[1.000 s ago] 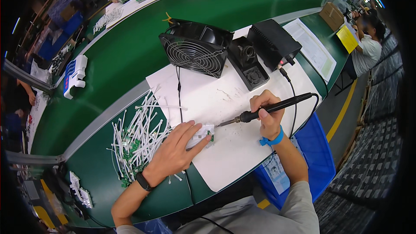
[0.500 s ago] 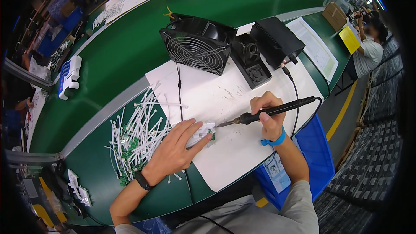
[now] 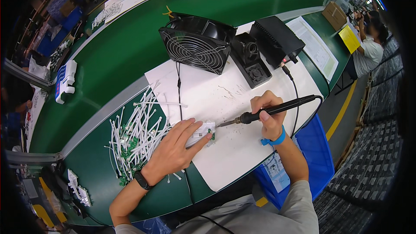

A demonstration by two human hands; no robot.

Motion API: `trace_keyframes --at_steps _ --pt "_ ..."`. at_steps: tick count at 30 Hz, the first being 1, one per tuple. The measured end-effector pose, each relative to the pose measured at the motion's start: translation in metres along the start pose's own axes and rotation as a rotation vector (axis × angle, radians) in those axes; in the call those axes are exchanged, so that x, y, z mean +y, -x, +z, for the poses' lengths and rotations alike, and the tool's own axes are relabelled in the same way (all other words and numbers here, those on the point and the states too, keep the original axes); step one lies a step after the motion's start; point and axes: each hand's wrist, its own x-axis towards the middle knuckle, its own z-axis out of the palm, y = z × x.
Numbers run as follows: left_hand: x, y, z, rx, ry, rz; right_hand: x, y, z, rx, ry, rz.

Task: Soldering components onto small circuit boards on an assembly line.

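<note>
Head view. I take the white sheet (image 3: 234, 160) as the landmark. The workpiece, a white housing (image 3: 207, 126) with a small green board (image 3: 212, 135) showing at its right end, lies on the left part of the white sheet. My left hand (image 3: 175, 147) is half spread over it, fingers on top and thumb at the near side, pinning it down. My right hand (image 3: 269, 112) is closed pen-fashion around a soldering iron (image 3: 248, 117) above the middle of the white sheet. The iron's tip points at the housing's right end; I cannot tell whether it touches.

Step in hand, as I judge it: soldering work at that end. The next move calls for a steady tip, the housing held motionless and the left thumb kept off the hot metal.

Clearances: a fan (image 3: 197, 47) and an iron holder (image 3: 251, 63) stand at the far side of the white sheet, limiting forward travel. A pile of white cables (image 3: 134, 143) lies off its left edge. The iron's cord (image 3: 321, 104) loops over its right edge, and may snag. A blue bin (image 3: 323, 147) sits past its near right edge. I judge the near part of the white sheet the best room for withdrawing the iron.
</note>
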Motion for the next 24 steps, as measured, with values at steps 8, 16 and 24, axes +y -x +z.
trace_keyframes --at_steps 8,16,24 --pt "0.0000 0.0002 0.0007 -0.001 -0.008 -0.005 0.0013 0.0001 0.0009 0.048 0.019 -0.047" --pt "-0.0005 -0.0011 -0.0010 0.012 -0.004 -0.018 0.0036 -0.0024 0.0009 0.280 0.093 -0.156" --pt "0.0042 -0.0007 0.0032 0.106 0.037 -0.238 0.0028 -0.0014 0.0066 0.334 0.246 -0.031"
